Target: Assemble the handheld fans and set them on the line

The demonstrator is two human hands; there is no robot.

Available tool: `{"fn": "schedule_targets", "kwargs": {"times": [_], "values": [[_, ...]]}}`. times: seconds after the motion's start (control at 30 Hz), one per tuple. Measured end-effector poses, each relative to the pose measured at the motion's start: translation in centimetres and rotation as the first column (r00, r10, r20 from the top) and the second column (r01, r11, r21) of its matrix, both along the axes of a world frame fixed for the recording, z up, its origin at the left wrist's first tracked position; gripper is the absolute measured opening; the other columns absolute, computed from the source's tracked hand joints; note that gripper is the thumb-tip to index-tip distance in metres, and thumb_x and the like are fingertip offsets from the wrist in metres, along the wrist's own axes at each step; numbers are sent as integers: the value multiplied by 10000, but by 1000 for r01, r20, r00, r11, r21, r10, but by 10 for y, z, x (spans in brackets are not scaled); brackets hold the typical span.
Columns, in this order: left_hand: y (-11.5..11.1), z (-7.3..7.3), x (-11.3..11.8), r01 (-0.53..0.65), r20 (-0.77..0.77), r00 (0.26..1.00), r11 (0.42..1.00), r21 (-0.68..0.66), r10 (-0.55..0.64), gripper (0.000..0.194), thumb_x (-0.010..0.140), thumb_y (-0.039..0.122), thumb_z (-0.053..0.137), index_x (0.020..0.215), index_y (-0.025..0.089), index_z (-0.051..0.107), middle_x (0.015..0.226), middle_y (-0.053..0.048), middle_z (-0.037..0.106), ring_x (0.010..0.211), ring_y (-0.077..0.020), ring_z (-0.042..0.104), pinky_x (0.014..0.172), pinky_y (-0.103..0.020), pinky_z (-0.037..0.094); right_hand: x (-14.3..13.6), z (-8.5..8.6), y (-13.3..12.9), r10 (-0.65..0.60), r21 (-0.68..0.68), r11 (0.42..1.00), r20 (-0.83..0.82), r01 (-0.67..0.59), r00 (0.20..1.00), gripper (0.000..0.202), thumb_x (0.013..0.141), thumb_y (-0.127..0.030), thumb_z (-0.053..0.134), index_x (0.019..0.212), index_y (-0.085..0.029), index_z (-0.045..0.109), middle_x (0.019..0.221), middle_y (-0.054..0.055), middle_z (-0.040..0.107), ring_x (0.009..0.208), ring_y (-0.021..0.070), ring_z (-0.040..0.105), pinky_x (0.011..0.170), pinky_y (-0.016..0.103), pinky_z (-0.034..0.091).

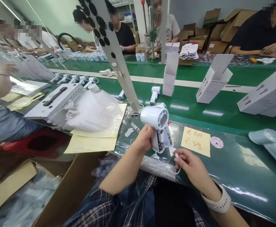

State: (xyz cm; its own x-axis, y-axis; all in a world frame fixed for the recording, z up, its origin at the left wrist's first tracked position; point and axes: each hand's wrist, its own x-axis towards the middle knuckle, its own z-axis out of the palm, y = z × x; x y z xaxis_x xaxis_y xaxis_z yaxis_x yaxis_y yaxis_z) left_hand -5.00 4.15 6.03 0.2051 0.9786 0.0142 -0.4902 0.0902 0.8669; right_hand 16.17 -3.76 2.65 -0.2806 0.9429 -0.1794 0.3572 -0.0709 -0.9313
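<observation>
My left hand [147, 136] is closed around a pale blue handheld fan [154, 117] shaped like a small hair dryer. Its round head faces right, and dark parts show along the open side of its handle. A second pale blue piece shows partly behind it; how the two relate is unclear. Below the handle hangs a white cable [166, 167] that loops to the right. My right hand [187, 162] pinches the cable's white plug [176, 154] between thumb and fingers, apart from the fan. A yellow note [196, 141] with red handwriting lies just beyond my right hand.
White boxes [211, 82] stand open on the green belt beside another fan [155, 94]. A slanted metal post [119, 63] rises ahead. Bagged items [93, 110] lie left on yellow paper. A fan [270, 142] sits far right. A cardboard box [64, 186] is below left. Several people work around.
</observation>
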Motion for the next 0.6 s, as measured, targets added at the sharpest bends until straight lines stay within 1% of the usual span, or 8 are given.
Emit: {"fn": "schedule_targets", "kwargs": {"times": [0.07, 0.17, 0.27, 0.37, 0.43, 0.5, 0.57, 0.6], "values": [[0, 2, 5, -21, 107, 994, 999, 25, 18, 718, 624, 864, 814, 834, 181, 746, 1126, -118, 785, 1068, -286, 734, 907, -376, 600, -7, 4, -5, 0, -68, 998, -112, -8, 994, 354, 922, -513, 613, 1026, -194, 725, 631, 18, 695, 624, 221, 676, 649, 330, 525], [1, 5, 14, -27, 192, 981, 999, 43, 19, 713, 642, 870, 796, 814, 181, 735, 1094, -102, 779, 1137, -308, 727, 1016, -417, 585, -22, 12, -9, -57, -31, 998, -184, 52, 981, 361, 904, -518, 657, 929, -184, 792, 586, 23, 672, 558, 199, 643, 581, 304, 491], [-2, 10, 20, 49, 267, 962, 999, 14, -51, 674, 662, 830, 820, 829, 183, 736, 1142, -100, 762, 1258, -344, 680, 1044, -434, 583, -35, 20, -9, -97, 73, 990, -229, 117, 969, 291, 915, -452, 675, 899, -198, 815, 579, 8, 660, 530, 166, 613, 562, 275, 467], [-6, 15, 24, 146, 333, 933, 989, -2, -137, 670, 662, 832, 816, 793, 185, 698, 1225, -118, 732, 1341, -379, 628, 994, -437, 604, -40, 27, -7, -63, 136, 986, -255, 101, 965, 259, 927, -394, 675, 783, -203, 775, 566, 0, 644, 523, 141, 595, 548, 246, 441], [-7, 17, 25, 126, 332, 935, 992, 15, -124, 722, 636, 889, 782, 736, 187, 650, 1232, -128, 722, 1282, -382, 660, 904, -431, 626, -42, 29, -7, -50, 131, 987, -281, 90, 958, 308, 943, -404, 674, 717, -200, 720, 549, -2, 626, 515, 132, 580, 532, 235, 421], [-7, 16, 27, 43, 313, 948, 998, 43, -54, 760, 620, 929, 749, 695, 182, 632, 1211, -122, 723, 1173, -344, 704, 817, -393, 630, -45, 27, -9, -68, 92, 990, -321, 103, 944, 378, 965, -459, 673, 692, -197, 676, 538, 0, 612, 513, 129, 568, 538, 235, 424], [-7, 12, 30, -26, 304, 953, 997, 67, 5, 772, 611, 937, 742, 668, 173, 646, 1180, -109, 730, 1071, -288, 722, 784, -348, 622, -51, 23, -14, -126, 17, 990, -378, 143, 917, 441, 973, -545, 671, 702, -197, 655, 522, -2, 590, 504, 132, 551, 539, 243, 432], [-7, 9, 31, -41, 304, 953, 996, 75, 16, 776, 605, 939, 743, 653, 170, 652, 1161, -105, 734, 1033, -266, 723, 783, -332, 619, -54, 20, -17, -163, -29, 986, -407, 166, 899, 464, 969, -588, 671, 720, -197, 653, 511, -7, 573, 494, 135, 542, 534, 250, 437]]}}
